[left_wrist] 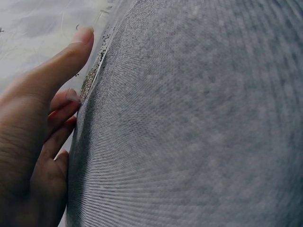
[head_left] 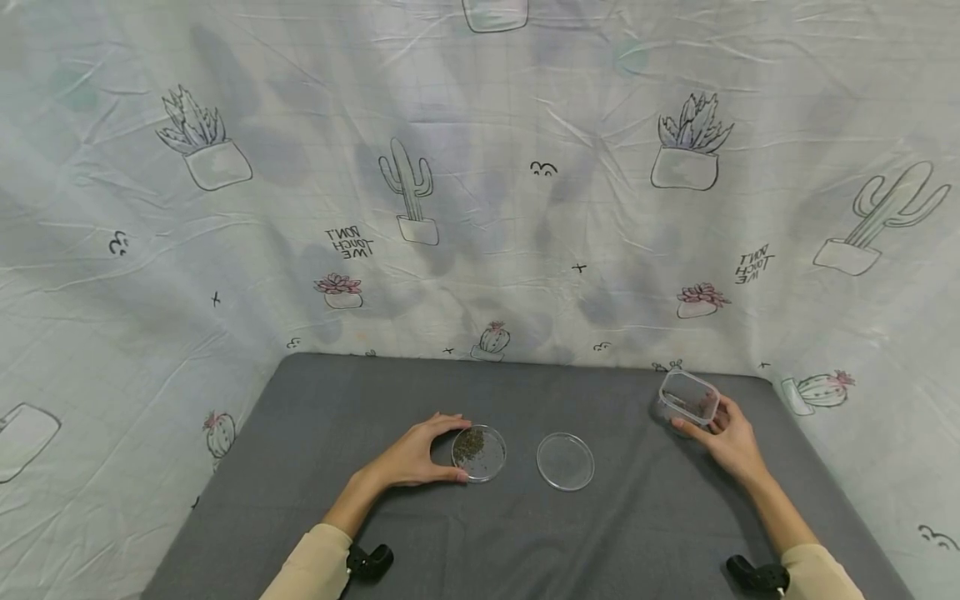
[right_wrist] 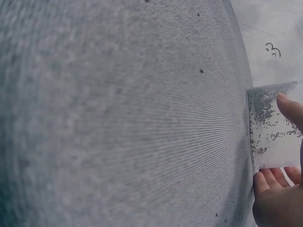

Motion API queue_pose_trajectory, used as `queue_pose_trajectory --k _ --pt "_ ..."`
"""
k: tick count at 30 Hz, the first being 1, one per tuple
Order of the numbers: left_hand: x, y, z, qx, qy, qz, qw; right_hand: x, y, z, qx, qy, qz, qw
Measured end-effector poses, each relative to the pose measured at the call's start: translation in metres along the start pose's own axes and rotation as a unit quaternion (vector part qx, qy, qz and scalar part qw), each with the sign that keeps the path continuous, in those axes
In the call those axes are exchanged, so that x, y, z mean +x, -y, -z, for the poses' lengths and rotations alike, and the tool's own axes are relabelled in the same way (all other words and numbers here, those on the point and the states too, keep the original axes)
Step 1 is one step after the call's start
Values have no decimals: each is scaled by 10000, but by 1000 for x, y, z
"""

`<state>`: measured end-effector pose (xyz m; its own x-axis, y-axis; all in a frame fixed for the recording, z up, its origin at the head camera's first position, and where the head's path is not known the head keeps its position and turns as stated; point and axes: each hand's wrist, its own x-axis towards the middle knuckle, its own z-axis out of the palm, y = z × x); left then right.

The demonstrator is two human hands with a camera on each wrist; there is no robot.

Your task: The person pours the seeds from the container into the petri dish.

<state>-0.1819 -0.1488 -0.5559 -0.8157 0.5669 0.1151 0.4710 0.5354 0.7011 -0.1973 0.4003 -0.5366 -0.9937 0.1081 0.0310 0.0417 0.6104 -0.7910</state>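
My left hand (head_left: 412,454) holds a round clear petri dish (head_left: 493,457) by its rim, thumb on the near side and fingers on the far side. Small dark brown-green granules (head_left: 470,445) lie mostly in the dish's left half; the left wrist view shows them edge-on as a thin layer (left_wrist: 90,82). At the right, my right hand (head_left: 733,443) grips a clear plastic container (head_left: 690,398), open at the top, between thumb and fingers. Dark specks cling to its wall (right_wrist: 272,125) in the right wrist view. Whether the container touches the table is hard to tell.
A second round clear dish or lid (head_left: 566,461) lies flat between the hands. Grey cloth (head_left: 465,533) covers the table, with a few dark specks on it near the right hand. Pale curtains (head_left: 487,192) with plant drawings stand behind and at both sides.
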Motion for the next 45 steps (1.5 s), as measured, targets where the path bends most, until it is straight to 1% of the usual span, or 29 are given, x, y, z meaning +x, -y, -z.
queue_pose_trajectory --k 4,8,10,13,15,17,19,21,24,26,28,31,34,37,39,43,45 --pt "-2 1 0 3 -18 -33 10000 -2 0 0 88 65 11 9999" --pt "-5 1 -2 -16 -19 20 10000 -3 2 0 9 126 85 9999" --pt "-7 1 -2 -29 1 44 10000 -5 4 1 -204 3 197 9996" --pt "-8 0 -2 -89 77 98 9999 -9 11 4 -559 -397 450 9966" --pt "-8 -2 0 -111 161 157 9997 -13 20 6 -800 -679 687 9921" --pt "-7 -5 3 -98 260 238 9993 -17 32 7 -959 -802 1010 9870" --pt "-5 -9 8 -6 351 304 9989 -21 47 5 -1122 -777 1390 9808" --pt "-2 -14 14 187 392 385 9983 -25 63 0 -1278 -660 1811 9729" --pt "4 -25 23 706 334 472 9958 -27 83 -12 -1621 -534 2461 9541" --pt "9 -34 29 1107 242 536 9921 -27 93 -21 -1904 -463 2829 9389" --pt "14 -41 35 1542 123 540 9865 -26 102 -28 -2214 -414 3088 9241" --pt "19 -51 44 2097 -98 568 9761 -23 115 -38 -2668 -289 3270 9061" --pt "24 -56 50 2639 -363 638 9618 -20 126 -47 -3030 -137 3298 8940" --pt "27 -58 54 3015 -583 714 9490 -17 135 -55 -3270 43 3236 8879" --pt "28 -58 55 3149 -672 750 9438 -14 139 -60 -3364 153 3180 8863" --pt "29 -55 55 3235 -728 814 9399 -9 145 -68 -3470 320 3066 8857" --pt "28 -54 55 3219 -717 844 9403 -8 146 -72 -3452 354 3023 8878"
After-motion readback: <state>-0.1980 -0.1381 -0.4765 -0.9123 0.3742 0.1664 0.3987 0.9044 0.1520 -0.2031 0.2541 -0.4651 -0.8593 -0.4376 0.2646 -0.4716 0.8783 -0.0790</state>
